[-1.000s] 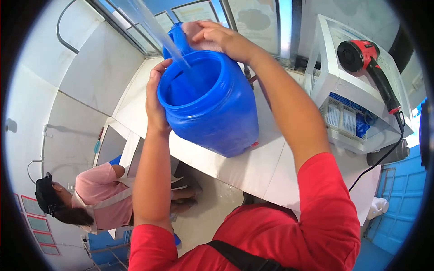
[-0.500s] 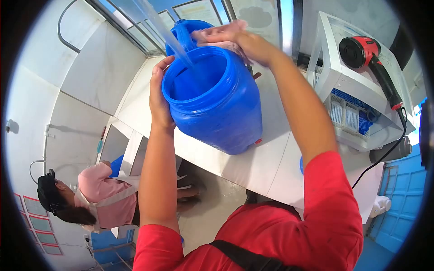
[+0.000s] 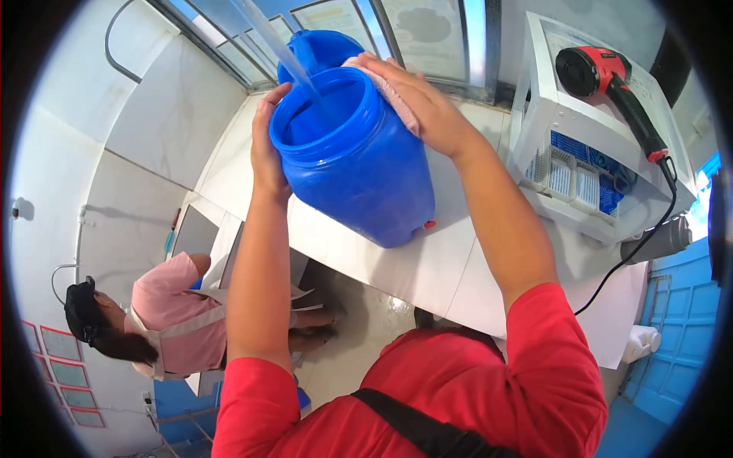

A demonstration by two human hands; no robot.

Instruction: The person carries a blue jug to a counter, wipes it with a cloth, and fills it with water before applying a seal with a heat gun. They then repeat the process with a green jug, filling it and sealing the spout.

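A blue plastic barrel (image 3: 366,183) with a wide uncovered mouth stands tilted in this view on the white counter (image 3: 458,229). My left hand (image 3: 267,153) is wrapped against its left side, fingertips just by the rim. On the opposite side, my right hand (image 3: 431,111) presses a pink cloth (image 3: 398,103) flat to the barrel wall below the rim. A translucent tube-like streak (image 3: 275,42) runs down from above into the mouth. Behind the rim is another blue plastic part (image 3: 332,47) with a handle-like shape. A small red piece (image 3: 430,224) shows low on the barrel.
To the right, a red and black power tool (image 3: 603,76) lies on a white shelf unit (image 3: 550,114), its cord (image 3: 641,259) hanging down. White baskets (image 3: 573,179) sit inside the unit. Another person (image 3: 175,313) in pink bends at the left. A window (image 3: 427,38) is behind the counter.
My right hand, blurred before near the far rim, now lies with the cloth on the barrel's right side. My left hand remains on the left side. The other person's arm has shifted.
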